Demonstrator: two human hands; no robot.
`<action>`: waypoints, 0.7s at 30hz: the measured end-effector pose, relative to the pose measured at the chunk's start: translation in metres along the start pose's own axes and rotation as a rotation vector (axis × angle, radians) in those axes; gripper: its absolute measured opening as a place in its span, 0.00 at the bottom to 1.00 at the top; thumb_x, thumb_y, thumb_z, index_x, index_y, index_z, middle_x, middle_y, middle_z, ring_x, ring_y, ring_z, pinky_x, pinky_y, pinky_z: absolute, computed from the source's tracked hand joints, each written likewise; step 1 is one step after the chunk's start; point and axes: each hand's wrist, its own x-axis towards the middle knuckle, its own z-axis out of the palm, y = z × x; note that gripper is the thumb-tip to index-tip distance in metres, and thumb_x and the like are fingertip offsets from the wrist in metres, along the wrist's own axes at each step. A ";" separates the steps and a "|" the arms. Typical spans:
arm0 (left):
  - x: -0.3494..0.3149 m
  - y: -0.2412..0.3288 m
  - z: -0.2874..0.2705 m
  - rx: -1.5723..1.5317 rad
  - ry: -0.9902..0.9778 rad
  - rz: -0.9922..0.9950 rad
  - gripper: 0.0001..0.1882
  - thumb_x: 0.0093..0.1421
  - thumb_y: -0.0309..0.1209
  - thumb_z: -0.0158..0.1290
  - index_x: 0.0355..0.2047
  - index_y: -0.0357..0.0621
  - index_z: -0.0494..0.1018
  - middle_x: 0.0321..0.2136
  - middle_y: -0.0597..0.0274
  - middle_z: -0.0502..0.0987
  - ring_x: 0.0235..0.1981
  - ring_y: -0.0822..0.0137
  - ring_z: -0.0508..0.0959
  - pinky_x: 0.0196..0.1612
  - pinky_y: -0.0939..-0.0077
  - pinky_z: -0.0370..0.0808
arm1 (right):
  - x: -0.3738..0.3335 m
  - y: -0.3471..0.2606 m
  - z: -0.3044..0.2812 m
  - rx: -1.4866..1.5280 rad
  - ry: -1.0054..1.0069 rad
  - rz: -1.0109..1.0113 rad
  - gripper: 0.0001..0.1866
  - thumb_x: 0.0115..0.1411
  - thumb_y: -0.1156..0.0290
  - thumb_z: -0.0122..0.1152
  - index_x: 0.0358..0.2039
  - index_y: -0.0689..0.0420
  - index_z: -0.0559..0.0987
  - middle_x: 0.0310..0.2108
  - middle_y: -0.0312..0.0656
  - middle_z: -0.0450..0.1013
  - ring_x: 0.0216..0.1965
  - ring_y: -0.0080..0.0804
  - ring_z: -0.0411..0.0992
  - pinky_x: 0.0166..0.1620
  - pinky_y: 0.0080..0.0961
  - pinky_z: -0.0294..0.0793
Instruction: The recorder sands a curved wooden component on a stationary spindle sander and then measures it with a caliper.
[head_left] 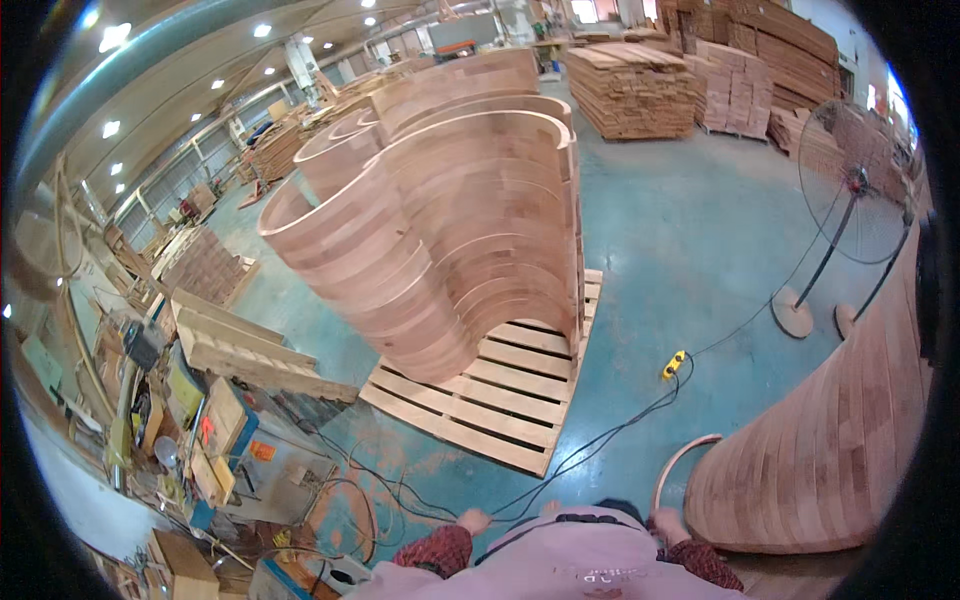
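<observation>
Seems at the step of getting set beside the panel (800, 455), lower right, with right hand (668, 521) at or just beside its near end and left hand (473, 521) hanging apart. Cannot tell fingers as open or gripping on either hand. Probably calls next for steadying the panel two-handed

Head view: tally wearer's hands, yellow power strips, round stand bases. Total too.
Left hand and right hand: 2
Yellow power strip: 1
Round stand bases: 2, one partly hidden
Total: 5
</observation>
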 end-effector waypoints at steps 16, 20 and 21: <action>0.250 0.390 -0.133 0.036 -0.066 0.077 0.25 0.61 0.49 0.53 0.37 0.36 0.83 0.40 0.37 0.83 0.46 0.43 0.82 0.54 0.55 0.76 | 0.233 -0.063 -0.255 0.269 0.140 0.198 0.17 0.62 0.58 0.58 0.34 0.61 0.84 0.33 0.53 0.79 0.36 0.48 0.79 0.38 0.44 0.76; 0.301 0.462 -0.167 0.086 0.039 0.275 0.26 0.60 0.50 0.53 0.38 0.37 0.83 0.36 0.35 0.82 0.42 0.41 0.82 0.50 0.51 0.76 | 0.303 -0.123 -0.370 0.583 0.212 0.267 0.07 0.60 0.67 0.59 0.32 0.56 0.81 0.24 0.39 0.76 0.26 0.34 0.75 0.30 0.37 0.73; 0.313 0.478 -0.177 0.044 0.064 0.262 0.25 0.60 0.50 0.53 0.37 0.37 0.83 0.34 0.37 0.82 0.40 0.41 0.83 0.48 0.50 0.76 | 0.319 -0.136 -0.391 0.557 0.227 0.250 0.05 0.60 0.69 0.58 0.32 0.55 0.80 0.23 0.36 0.74 0.26 0.30 0.74 0.29 0.34 0.72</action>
